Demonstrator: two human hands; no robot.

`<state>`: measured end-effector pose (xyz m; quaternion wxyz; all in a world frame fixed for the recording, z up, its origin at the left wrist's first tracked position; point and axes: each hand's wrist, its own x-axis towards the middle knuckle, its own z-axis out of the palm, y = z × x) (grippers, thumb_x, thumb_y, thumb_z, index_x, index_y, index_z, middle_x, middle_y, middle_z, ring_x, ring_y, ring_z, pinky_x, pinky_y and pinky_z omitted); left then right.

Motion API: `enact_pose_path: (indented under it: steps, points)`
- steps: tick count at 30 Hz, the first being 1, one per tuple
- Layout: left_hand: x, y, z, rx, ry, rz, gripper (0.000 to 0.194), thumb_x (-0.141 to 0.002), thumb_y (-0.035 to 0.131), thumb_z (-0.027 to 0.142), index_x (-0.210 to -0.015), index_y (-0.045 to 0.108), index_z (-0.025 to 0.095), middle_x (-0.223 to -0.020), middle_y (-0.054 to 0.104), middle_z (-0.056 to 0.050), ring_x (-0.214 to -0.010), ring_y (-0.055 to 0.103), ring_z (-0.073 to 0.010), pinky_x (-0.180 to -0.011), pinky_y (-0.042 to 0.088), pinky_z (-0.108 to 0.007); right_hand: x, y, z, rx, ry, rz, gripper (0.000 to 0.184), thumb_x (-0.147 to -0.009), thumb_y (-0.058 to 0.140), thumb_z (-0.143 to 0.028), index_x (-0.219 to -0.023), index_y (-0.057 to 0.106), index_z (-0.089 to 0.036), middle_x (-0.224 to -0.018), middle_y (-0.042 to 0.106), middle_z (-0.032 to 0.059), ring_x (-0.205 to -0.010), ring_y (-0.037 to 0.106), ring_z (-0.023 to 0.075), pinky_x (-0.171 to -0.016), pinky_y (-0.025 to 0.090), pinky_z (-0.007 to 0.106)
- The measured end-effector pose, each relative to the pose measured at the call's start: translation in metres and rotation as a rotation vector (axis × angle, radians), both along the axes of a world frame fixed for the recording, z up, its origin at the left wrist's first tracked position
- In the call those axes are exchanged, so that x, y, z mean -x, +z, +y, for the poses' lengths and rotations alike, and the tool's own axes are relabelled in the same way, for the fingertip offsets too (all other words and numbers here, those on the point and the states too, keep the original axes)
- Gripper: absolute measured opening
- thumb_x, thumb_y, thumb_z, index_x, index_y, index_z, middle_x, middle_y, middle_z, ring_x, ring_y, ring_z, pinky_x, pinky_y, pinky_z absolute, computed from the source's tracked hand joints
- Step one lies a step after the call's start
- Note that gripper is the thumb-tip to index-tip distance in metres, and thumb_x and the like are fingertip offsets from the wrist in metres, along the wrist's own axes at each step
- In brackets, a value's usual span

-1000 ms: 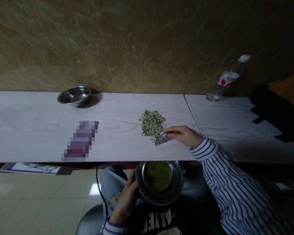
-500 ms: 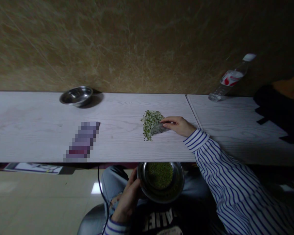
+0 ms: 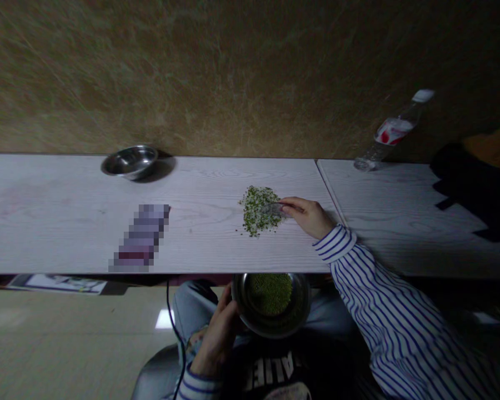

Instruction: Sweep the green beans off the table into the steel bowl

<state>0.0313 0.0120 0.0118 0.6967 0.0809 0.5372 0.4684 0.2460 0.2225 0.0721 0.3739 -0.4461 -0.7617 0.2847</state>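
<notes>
Steel bowl [image 3: 300,316]: mouth up, far rim hidden by near edge of table [image 3: 204,239], green beans [image 3: 270,294] inside. Loose beans [image 3: 254,214]: patchy spread on table, strays at left. Thin grey sheet [image 3: 270,209]: blurred, at patch's right side.

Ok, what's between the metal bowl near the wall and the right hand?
In the head view, scattered green grains lie between the metal bowl and the right hand, nearer the hand. A thin, blurred piece held in that hand overlaps them.
</notes>
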Motion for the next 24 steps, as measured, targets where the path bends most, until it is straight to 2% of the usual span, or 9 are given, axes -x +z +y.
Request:
enact_pose_path:
  steps: [5, 10, 14, 18, 24]
  points:
    - [-0.002, 0.000, -0.001, -0.021, 0.016, -0.004, 0.057, -0.061, 0.065, 0.020, -0.117, 0.058, 0.023, -0.073, 0.062, 0.005, -0.063, 0.053, -0.0138, -0.058, 0.040, -0.024, 0.006, 0.005, -0.013, 0.004, 0.026, -0.042, 0.025, -0.086, 0.059, -0.022, -0.106, 0.075, -0.024, -0.105, 0.076, 0.0032, -0.097, 0.070, 0.0197, -0.089, 0.054, 0.034]
    - [0.002, -0.006, -0.002, -0.020, 0.021, -0.009, 0.062, -0.060, 0.064, 0.019, -0.121, 0.056, 0.022, -0.073, 0.061, 0.004, -0.062, 0.052, -0.0142, -0.056, 0.040, -0.025, 0.008, 0.010, -0.024, 0.005, 0.064, -0.078, 0.025, -0.086, 0.059, -0.020, -0.106, 0.074, -0.023, -0.104, 0.077, 0.0037, -0.094, 0.071, 0.0194, -0.085, 0.055, 0.033]
    - [0.005, -0.010, -0.004, -0.019, 0.022, -0.016, 0.067, -0.061, 0.063, 0.018, -0.127, 0.054, 0.023, -0.080, 0.064, 0.002, -0.066, 0.056, -0.0154, -0.059, 0.042, -0.026, 0.014, 0.019, -0.023, -0.045, 0.039, -0.114, 0.025, -0.088, 0.059, -0.020, -0.107, 0.074, -0.021, -0.104, 0.077, 0.0047, -0.091, 0.071, 0.0189, -0.082, 0.055, 0.031]
    - [0.007, -0.009, -0.006, -0.026, 0.036, -0.023, 0.068, -0.061, 0.063, 0.018, -0.128, 0.054, 0.023, -0.079, 0.064, 0.003, -0.066, 0.055, -0.0145, -0.060, 0.042, -0.025, 0.035, 0.035, -0.016, -0.133, 0.067, -0.214, 0.026, -0.089, 0.057, -0.018, -0.110, 0.072, -0.019, -0.105, 0.076, 0.0063, -0.092, 0.071, 0.0189, -0.083, 0.054, 0.031]
    - [0.010, -0.009, -0.009, -0.032, 0.072, -0.037, 0.068, -0.064, 0.066, 0.020, -0.130, 0.053, 0.023, -0.083, 0.066, 0.001, -0.066, 0.056, -0.0151, -0.059, 0.043, -0.026, 0.081, 0.052, 0.004, -0.205, 0.232, -0.426, 0.023, -0.090, 0.056, -0.013, -0.107, 0.070, -0.018, -0.102, 0.076, 0.0062, -0.092, 0.069, 0.0185, -0.086, 0.051, 0.032]
